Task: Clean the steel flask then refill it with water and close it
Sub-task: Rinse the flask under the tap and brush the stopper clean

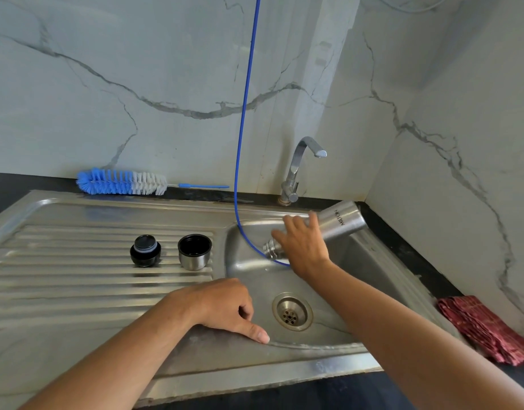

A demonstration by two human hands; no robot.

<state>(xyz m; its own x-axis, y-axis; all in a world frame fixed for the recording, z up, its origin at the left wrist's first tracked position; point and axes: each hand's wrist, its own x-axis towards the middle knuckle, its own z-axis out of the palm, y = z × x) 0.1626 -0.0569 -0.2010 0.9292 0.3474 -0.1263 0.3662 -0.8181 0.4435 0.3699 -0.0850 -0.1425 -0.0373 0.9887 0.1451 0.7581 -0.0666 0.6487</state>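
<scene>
My right hand [303, 245] grips the steel flask [337, 224] round its body and holds it tipped over the sink basin [255, 279], its open mouth pointing down and left, base up to the right. The black stopper [145, 250] and the steel cup lid [194, 252] stand side by side on the ribbed drainboard [77, 276]. My left hand [225, 309] rests on the sink's front rim, fingers loosely curled, holding nothing. A blue and white bottle brush [121, 182] lies at the back against the wall.
A steel tap [302, 167] stands behind the basin with no water running. A thin blue tube [245, 113] hangs from above into the basin near the flask's mouth. A folded red cloth [482, 329] lies on the dark counter at right. The drain [292, 312] sits mid-basin.
</scene>
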